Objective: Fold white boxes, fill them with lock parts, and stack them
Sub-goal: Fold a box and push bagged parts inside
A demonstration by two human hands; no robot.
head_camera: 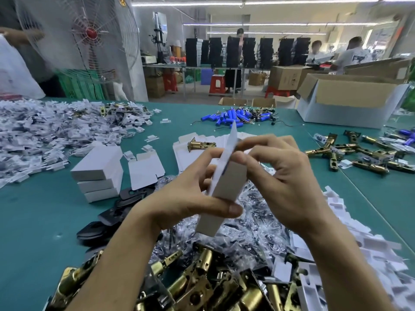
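Scraps (45, 131) of white card at far left, lying heaped across the green table (29, 221). Just right of them, standing three high, a stack of closed white boxes (98, 173), with a flat box blank (144, 170) lying beside it and black plates (116, 212) spreading out below. At centre: holding the white box (226, 187) in mid-air, tilted, above a heap of clear bags (258, 223); clamping its lower half with the left hand (184, 198), thumb pressing across the front face and fingers curling behind. Pinching the upper end of the same box with the right hand (285, 173), thumb and forefinger closing on the card where the open flap (232, 136) is sticking up. Lying behind the hands on more flat blanks, a single brass latch (202, 145); farther back, blue battery cells (233, 116) piling up with their wires. Crowding the near edge, brass latches (202, 277). Trailing down the right side, white plastic pieces (368, 243); scattering beyond them, loose latches (359, 153), and sitting at the far right corner, an open cardboard carton (350, 95)
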